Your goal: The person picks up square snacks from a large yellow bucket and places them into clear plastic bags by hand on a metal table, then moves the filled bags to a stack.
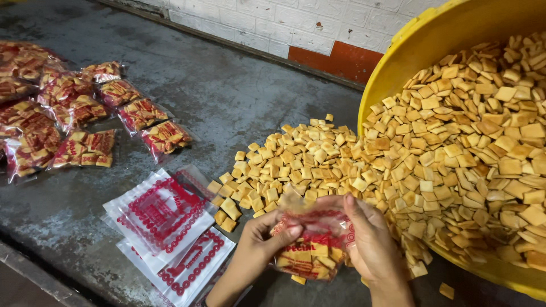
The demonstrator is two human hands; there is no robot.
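Bag [310, 250], clear with red print and partly full of square crackers, sits between both hands at the near edge of the surface. Left hand [267, 239] pinches its left side, thumb over the front; right hand [369, 239] clamps the right side, fingers curled on the plastic. It seems the filling step is in hand; next move probably calls for holding the mouth wide. Just behind lies the cracker pile [296, 165], spilling from a tipped yellow tub [409, 51]. Empty bags [165, 216] lie left; filled packs [85, 125] toward the far left corner.
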